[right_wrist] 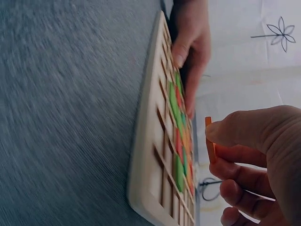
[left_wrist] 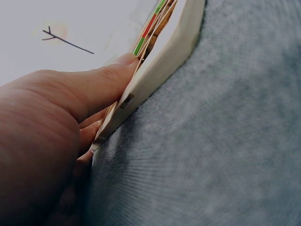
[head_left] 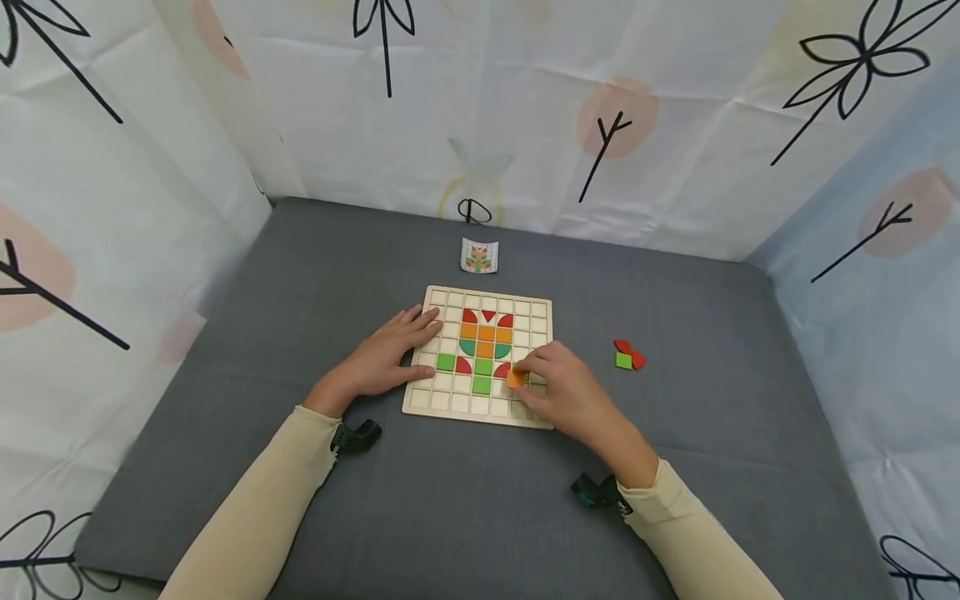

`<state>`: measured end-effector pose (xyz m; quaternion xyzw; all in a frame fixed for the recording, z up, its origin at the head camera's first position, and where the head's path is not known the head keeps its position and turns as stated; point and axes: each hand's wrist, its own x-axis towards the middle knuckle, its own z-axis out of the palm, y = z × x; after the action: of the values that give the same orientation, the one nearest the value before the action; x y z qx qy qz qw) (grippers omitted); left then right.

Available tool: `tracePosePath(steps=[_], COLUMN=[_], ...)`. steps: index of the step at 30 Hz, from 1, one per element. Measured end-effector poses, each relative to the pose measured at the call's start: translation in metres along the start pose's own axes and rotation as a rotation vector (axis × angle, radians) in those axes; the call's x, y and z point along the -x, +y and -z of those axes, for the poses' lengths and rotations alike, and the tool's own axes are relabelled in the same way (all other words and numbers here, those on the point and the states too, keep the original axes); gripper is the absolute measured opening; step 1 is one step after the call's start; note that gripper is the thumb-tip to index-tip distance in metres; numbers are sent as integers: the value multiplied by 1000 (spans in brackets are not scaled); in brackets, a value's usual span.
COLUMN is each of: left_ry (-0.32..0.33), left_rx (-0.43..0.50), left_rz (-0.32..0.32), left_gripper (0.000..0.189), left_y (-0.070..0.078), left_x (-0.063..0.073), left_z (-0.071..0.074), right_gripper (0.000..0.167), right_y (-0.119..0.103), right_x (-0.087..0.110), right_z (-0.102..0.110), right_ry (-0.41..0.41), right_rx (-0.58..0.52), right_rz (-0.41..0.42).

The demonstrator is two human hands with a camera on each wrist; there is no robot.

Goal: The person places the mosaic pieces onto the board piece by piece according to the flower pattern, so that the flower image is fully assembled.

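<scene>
A pale wooden grid board (head_left: pixel 442 400) lies on the grey surface, with red, orange, green and teal tiles set in its middle cells. My left hand (head_left: pixel 382 354) rests on the board's left edge, fingers spread and thumb (left_wrist: pixel 106 84) laid over the rim. Between thumb and forefinger, my right hand (head_left: pixel 573 396) pinches a thin orange square tile (right_wrist: pixel 210 141). It holds this tile above the lower right part of the board, apart from it in the right wrist view. The right hand partly covers a green tile and the cells under it.
Right of the board lie loose tiles: a green square (head_left: pixel 623 361), a red tile (head_left: pixel 622 345) and another red one (head_left: pixel 638 360). A small printed card (head_left: pixel 479 256) with a coloured pattern lies beyond the board. White printed cloth (head_left: pixel 517 150) hangs around the grey table (head_left: pixel 712 375).
</scene>
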<state>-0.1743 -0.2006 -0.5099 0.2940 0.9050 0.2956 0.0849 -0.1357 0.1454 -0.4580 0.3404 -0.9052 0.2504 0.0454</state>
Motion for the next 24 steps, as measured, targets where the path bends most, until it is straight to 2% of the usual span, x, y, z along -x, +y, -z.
tracePosePath(steps=[8, 24], left_ry=[6, 6], left_rx=[-11, 2], left_rz=[7, 6], left_gripper=[85, 84], left_y=[0, 3], left_x=[0, 2], left_z=[-2, 1], right_gripper=[20, 21], right_y=[-3, -4], right_x=[-5, -5], right_z=[-17, -26], right_ry=[1, -28], right_rx=[21, 29], right_rz=[60, 43])
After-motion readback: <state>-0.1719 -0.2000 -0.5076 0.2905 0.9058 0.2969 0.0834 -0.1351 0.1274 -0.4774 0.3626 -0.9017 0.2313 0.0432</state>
